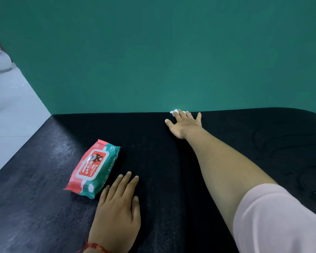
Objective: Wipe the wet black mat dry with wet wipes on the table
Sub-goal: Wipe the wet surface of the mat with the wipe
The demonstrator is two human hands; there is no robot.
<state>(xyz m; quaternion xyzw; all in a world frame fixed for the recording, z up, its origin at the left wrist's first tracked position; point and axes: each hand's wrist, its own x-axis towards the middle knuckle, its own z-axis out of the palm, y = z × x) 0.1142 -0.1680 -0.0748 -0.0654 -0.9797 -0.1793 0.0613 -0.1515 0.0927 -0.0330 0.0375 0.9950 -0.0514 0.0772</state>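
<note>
Your right arm (pixel 224 161) is stretched far forward, its hand (pixel 183 125) palm down with fingers spread. Your left hand (pixel 117 210) lies flat and near, fingers straight and together, a red thread (pixel 95 246) around the wrist.

Wipes pack (pixel 93 169) on mat (pixel 162 161) left, left hand (pixel 117 207) beside it, right hand (pixel 183 124) on wipe (pixel 173 112) at far edge.

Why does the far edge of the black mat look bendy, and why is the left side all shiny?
In the head view, the wide lens curves the black mat at its far right edge; light glares grey on its left part beside the wipes pack; the right hand, pressing a white wipe, looks small because it is far; the left hand looks big and sharp.
</note>
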